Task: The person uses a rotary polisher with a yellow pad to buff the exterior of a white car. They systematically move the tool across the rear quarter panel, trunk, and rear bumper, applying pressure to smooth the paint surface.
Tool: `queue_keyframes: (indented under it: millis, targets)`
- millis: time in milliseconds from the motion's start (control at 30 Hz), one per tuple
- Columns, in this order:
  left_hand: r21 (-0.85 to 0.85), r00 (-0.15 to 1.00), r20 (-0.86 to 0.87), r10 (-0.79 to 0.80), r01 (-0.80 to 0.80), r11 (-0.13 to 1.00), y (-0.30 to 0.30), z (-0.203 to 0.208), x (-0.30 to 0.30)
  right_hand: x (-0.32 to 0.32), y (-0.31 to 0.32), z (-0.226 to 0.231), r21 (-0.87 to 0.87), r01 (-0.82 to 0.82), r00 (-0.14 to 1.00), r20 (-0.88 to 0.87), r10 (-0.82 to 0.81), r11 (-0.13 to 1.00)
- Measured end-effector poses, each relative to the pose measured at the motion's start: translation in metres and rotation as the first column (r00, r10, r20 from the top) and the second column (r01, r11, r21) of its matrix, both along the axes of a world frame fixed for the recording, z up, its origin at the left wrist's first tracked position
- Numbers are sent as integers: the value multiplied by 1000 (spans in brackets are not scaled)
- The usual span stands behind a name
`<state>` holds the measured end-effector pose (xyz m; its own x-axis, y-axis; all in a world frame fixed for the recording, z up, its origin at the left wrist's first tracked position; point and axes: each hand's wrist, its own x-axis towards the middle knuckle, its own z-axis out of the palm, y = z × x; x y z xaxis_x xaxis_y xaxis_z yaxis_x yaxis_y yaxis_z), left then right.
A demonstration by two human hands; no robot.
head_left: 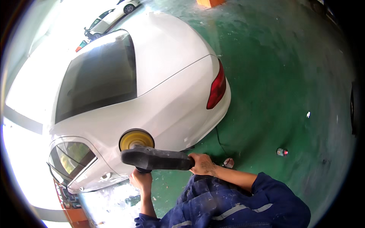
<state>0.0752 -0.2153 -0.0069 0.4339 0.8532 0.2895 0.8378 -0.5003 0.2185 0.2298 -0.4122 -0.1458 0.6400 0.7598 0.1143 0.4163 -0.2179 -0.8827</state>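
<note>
A black car polisher (pixel 157 159) is held level between my two hands, its yellow round pad (pixel 132 137) against the rear side panel of a white car (pixel 178 95). My right hand (pixel 202 164) is closed around the rear end of the polisher's body. Below its head, my left hand (pixel 141 180) grips the front handle, and the fingers are partly hidden. The pad sits between the rear side window (pixel 78 157) and the red tail light (pixel 217 86). Part of the pad is covered by the polisher's head.
A dark cable (pixel 219 138) runs down beside the bumper to the green floor (pixel 262 114). A small bottle with a red cap (pixel 282 152) lies to the right. An orange block (pixel 210 3) and another white car (pixel 110 19) are farther off. Orange shelving (pixel 76 216) stands lower left.
</note>
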Motion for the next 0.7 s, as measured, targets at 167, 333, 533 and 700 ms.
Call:
queue_keyframes:
  millis: [167,333,533,700]
  targets:
    - [-24,991,-72,-110,109,994,-1,-29,44,18,6,-61,-66,-4,1000,15,5,998]
    - [-93,975,-120,-187,176,980,-12,-51,100,49,-25,-62,-177,61,996,-56,-72,982]
    - [-187,917,-216,-335,298,936,-30,-45,171,95,-61,-67,-245,207,971,-64,-229,947]
    - [-267,800,-318,-509,439,858,-55,0,262,131,-80,-34,-172,354,918,-121,-377,919]
